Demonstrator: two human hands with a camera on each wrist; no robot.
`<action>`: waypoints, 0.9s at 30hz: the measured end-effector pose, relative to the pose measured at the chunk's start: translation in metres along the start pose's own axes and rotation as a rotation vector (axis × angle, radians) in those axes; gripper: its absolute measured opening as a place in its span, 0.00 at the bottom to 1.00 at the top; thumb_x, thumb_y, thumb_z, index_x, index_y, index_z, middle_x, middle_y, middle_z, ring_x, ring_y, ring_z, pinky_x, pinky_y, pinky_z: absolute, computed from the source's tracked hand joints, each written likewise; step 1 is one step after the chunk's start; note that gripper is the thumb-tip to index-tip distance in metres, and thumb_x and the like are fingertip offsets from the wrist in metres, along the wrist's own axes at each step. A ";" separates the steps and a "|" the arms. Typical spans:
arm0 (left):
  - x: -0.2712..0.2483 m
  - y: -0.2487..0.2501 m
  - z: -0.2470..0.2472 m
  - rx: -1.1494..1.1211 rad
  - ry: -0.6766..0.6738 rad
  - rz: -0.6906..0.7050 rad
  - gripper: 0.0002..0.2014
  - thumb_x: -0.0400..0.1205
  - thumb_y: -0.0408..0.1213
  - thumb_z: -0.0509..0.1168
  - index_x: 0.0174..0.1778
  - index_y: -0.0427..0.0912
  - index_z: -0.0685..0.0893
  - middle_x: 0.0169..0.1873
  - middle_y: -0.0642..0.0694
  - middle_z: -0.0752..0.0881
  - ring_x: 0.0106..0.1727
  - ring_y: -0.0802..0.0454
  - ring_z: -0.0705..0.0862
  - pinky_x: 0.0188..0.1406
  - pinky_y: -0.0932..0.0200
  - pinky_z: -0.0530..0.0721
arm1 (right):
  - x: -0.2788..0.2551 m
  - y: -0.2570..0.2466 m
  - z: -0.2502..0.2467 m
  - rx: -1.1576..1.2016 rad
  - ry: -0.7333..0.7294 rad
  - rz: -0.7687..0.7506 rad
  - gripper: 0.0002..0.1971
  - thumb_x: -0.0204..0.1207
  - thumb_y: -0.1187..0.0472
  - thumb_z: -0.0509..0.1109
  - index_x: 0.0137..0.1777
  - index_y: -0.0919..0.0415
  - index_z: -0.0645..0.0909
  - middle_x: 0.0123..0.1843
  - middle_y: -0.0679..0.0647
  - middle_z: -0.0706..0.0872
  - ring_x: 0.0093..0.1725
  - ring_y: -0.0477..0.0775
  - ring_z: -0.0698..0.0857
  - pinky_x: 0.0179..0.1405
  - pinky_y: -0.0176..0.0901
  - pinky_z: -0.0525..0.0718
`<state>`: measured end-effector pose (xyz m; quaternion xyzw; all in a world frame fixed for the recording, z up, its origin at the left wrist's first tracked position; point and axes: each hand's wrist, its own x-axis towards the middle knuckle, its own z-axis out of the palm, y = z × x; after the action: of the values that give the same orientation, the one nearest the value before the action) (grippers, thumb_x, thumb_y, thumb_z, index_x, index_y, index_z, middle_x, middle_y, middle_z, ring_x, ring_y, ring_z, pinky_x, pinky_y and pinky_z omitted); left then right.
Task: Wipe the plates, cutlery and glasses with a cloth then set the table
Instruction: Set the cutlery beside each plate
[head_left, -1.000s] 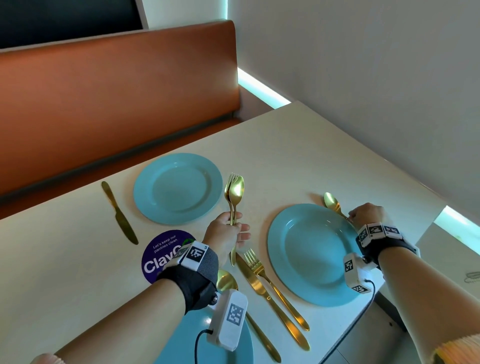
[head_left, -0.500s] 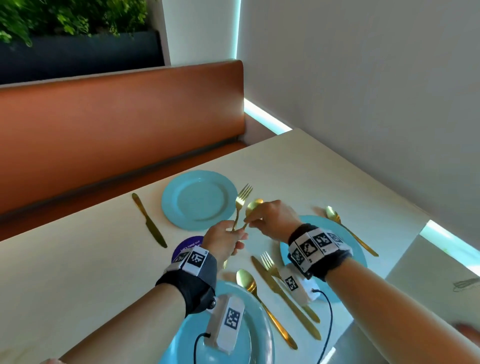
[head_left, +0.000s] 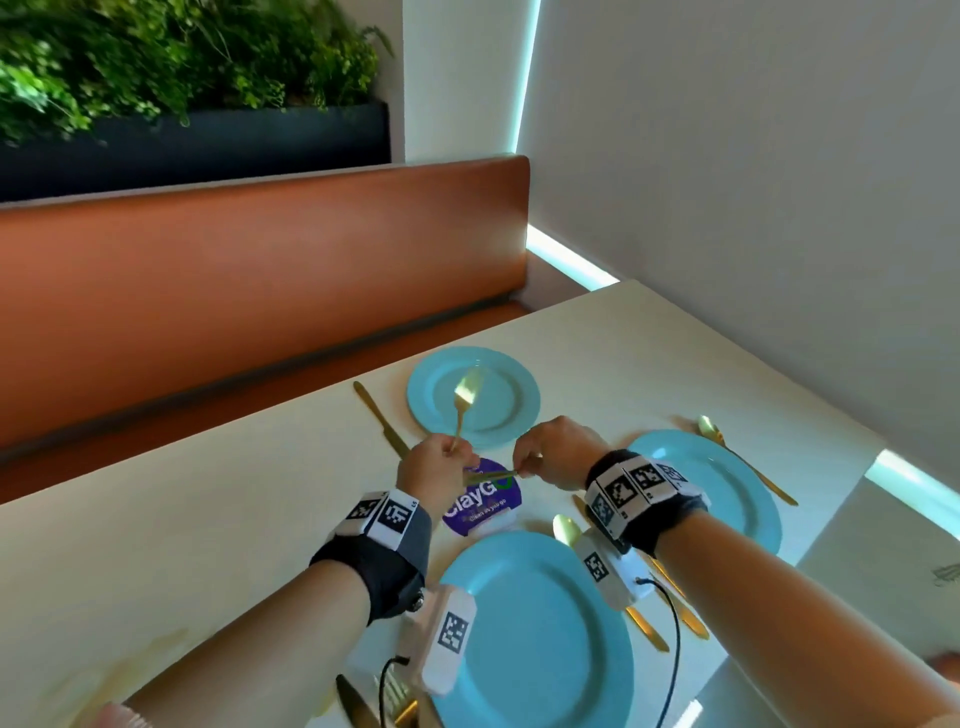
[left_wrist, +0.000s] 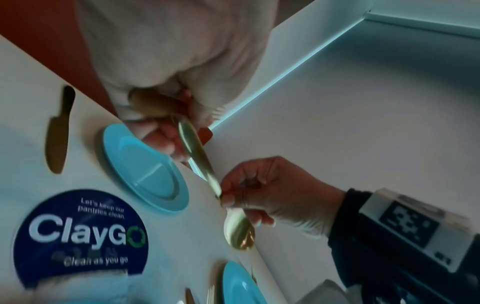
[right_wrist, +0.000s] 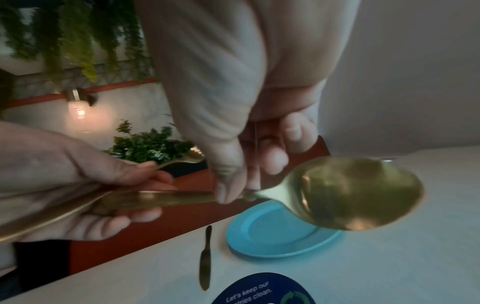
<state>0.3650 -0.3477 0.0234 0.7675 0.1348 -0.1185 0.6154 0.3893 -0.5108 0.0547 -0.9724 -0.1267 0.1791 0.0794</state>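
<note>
Cutlery in both your hands, held above the cream table (head_left: 218, 525). Your left hand (head_left: 434, 470) is curled round the handle of a gold fork (head_left: 464, 402), tines up and tilted over the far round light-blue plate (head_left: 501, 374). The same hand also has the handle end of a gold spoon (right_wrist: 355, 192) under its fingers; the right wrist view shows that handle running level from your left fingers to your right. Your right hand (head_left: 556, 449) pinches the spoon at its neck, thumb (right_wrist: 228, 181) pressed on top, bowl hanging free past the fingertips. In the head view only a short stretch of the spoon handle shows between the two hands, above the round dark-blue "ClayGo" sticker (head_left: 485, 506).

Table, as set:
- Far plate with a gold table knife (head_left: 379, 418) lying on the table just beside it on its left, not touching.
- Right light-blue plate (head_left: 737, 488) near the wall edge, with a second gold spoon (head_left: 737, 457) lying along its far rim; whether it rests on the rim or just beside it, you cannot tell.
- Near light-blue plate (head_left: 540, 634) under your left wrist camera; another gold spoon (head_left: 566, 530) lies at its far right edge, mostly hidden by your right wrist.
- More gold cutlery between the near and right plates, handles only showing below your right wrist; pieces not distinguishable.
- Gold knife and fork ends at the bottom edge of the head view, left of the near plate.

Behind the table: orange-brown upholstered bench back (head_left: 260, 270), dark planter with green foliage (head_left: 156, 67) above it.
</note>
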 end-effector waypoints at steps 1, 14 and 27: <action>0.005 0.001 -0.008 -0.011 0.063 0.016 0.06 0.85 0.40 0.60 0.45 0.46 0.80 0.45 0.48 0.88 0.43 0.48 0.88 0.45 0.53 0.88 | 0.007 0.004 0.000 0.012 0.006 0.046 0.09 0.78 0.59 0.66 0.52 0.50 0.87 0.55 0.47 0.87 0.57 0.50 0.82 0.49 0.38 0.77; 0.103 0.004 -0.033 -0.249 0.181 -0.088 0.08 0.86 0.43 0.59 0.48 0.44 0.79 0.36 0.49 0.86 0.24 0.56 0.72 0.21 0.64 0.71 | 0.170 0.121 -0.004 0.033 0.011 0.631 0.14 0.75 0.51 0.70 0.54 0.59 0.87 0.51 0.53 0.89 0.50 0.53 0.87 0.41 0.35 0.84; 0.155 -0.012 -0.026 -0.241 0.184 -0.196 0.14 0.87 0.48 0.54 0.52 0.45 0.80 0.35 0.50 0.84 0.23 0.58 0.70 0.17 0.69 0.67 | 0.252 0.146 0.014 -0.010 0.020 0.604 0.05 0.67 0.56 0.78 0.42 0.54 0.89 0.50 0.50 0.90 0.49 0.52 0.88 0.52 0.35 0.84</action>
<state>0.5058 -0.3102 -0.0360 0.6789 0.2782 -0.0902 0.6734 0.6441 -0.5795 -0.0698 -0.9682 0.1682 0.1842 0.0188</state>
